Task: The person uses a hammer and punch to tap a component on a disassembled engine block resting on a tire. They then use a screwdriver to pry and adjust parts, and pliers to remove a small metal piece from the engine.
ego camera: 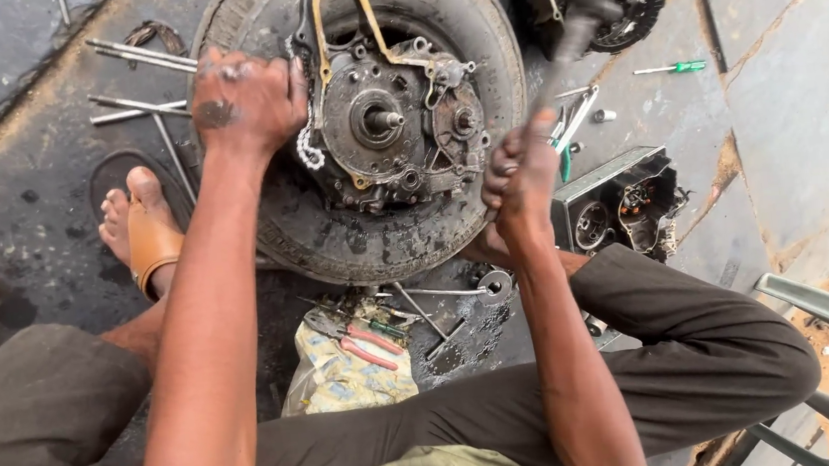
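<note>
Left hand (245,100) is closed over the upper left edge of the engine casing (390,125), fingers curled round it where it meets the tire (461,19). Right hand (521,176) is fisted tight on a hammer (577,11), handle blurred, head up above the wheel's right side.

The wheel assembly lies flat on the floor between the person's knees, casing face up, stub shaft (383,120) at centre, a tan gasket (340,10) hanging off the top edge.

Handling, my read: heavy and rigid, won't shift under 1 hand. Metal looks oily, so slippery. Gasket is thin and tears easily. Best hold is the casing rim or the tire tread, not the shaft.

Surface: wet, grease-stained concrete floor (40,176), outdoors. Loose rods (134,56) lie left of the tire, red-handled pliers (359,340) sit on a rag (342,379) near the knees, a green screwdriver (672,68) is off to the right. Sandalled foot (145,232) just beside the tire.
</note>
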